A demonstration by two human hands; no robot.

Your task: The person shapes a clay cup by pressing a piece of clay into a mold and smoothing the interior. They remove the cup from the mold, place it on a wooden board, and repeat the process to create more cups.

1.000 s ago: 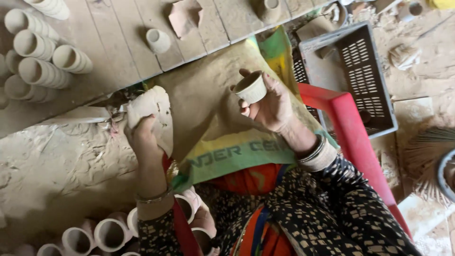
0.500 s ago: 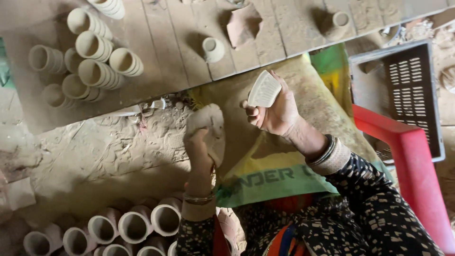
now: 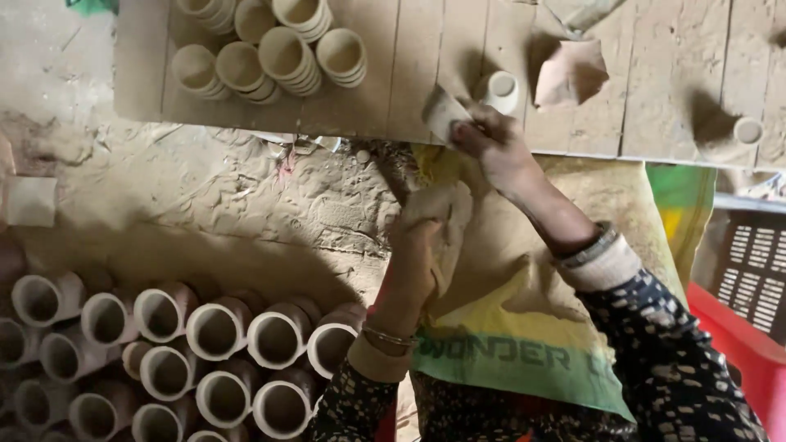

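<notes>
At upper centre of the frame, a small clay cup (image 3: 444,112) is held by the right hand (image 3: 491,147) over the near edge of the wooden board (image 3: 393,90). The fingers are closed around its side; whether the cup already touches the planks cannot be told. Just beside it, to the right, a single upright cup (image 3: 501,90) is seen standing on the board, and another lone cup (image 3: 748,130) is noted at the far right.

At mid-frame, a pale cloth pad (image 3: 446,225) is gripped by the left hand (image 3: 417,245), fingers curled tight into it, above the sack (image 3: 524,327) spread over the lap.

Progress, judged from the layout: stacks of pale cups (image 3: 278,49) are already laid on the board at upper left, which suggests a good share of pieces has been wiped and set out. At lower left, a large batch of darker clay cups (image 3: 213,336) lies on its sides on the dusty ground (image 3: 205,196), mouths toward the camera; these appear to be the stock not yet handled. The cup in hand is taken as the piece currently being finished or placed. The remaining batch looks at least as large as the finished stacks, so the work is estimated at roughly midway or less.
</notes>
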